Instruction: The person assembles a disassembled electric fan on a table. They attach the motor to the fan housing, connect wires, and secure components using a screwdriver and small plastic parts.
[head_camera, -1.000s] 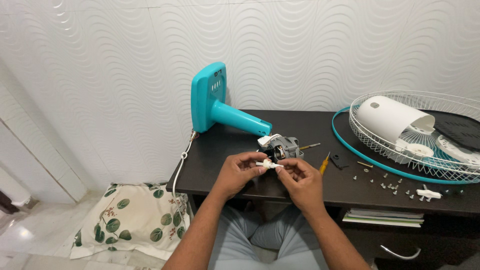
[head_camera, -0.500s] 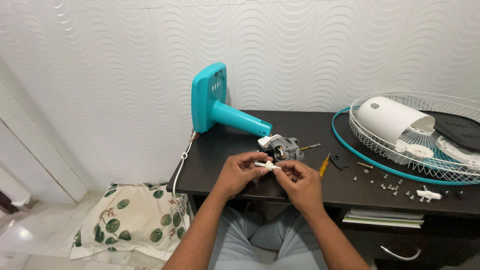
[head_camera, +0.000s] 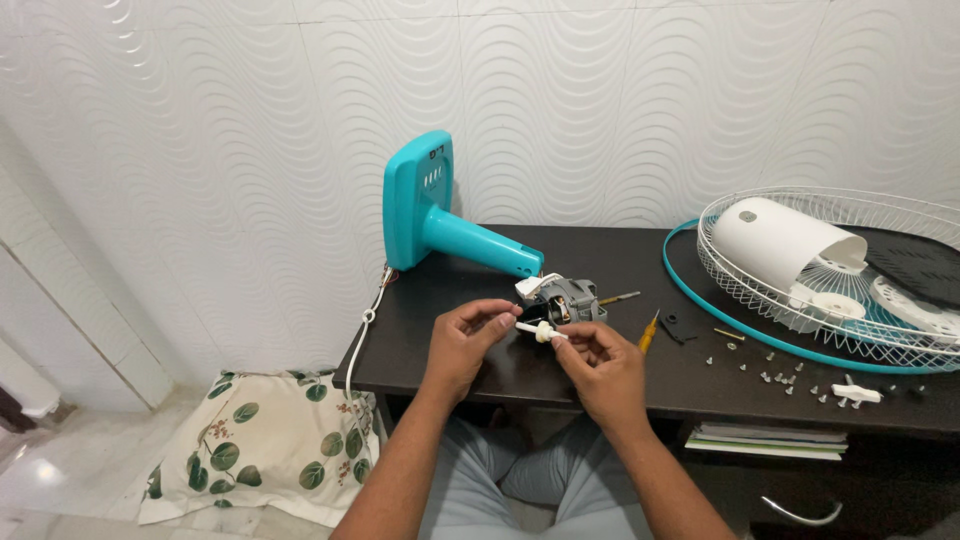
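A white wave-patterned wall (head_camera: 600, 90) backs a dark table (head_camera: 600, 375) over glossy pale floor (head_camera: 60, 490).

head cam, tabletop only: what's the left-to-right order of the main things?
White cord → teal fan stand → left hand → white part held by both hands → right hand → yellow screwdriver → loose screws → fan grille

Single view, head-worn camera, looking forward and down over dark table (head_camera: 620, 390) toward white patterned wall (head_camera: 600, 100). Own forearms enter from bottom edge; left hand (head_camera: 462, 345) and right hand (head_camera: 603, 368) sit near frame centre, close to lens. Floor with leaf-print cushion (head_camera: 265, 440) visible lower left. No second view, no shared area.
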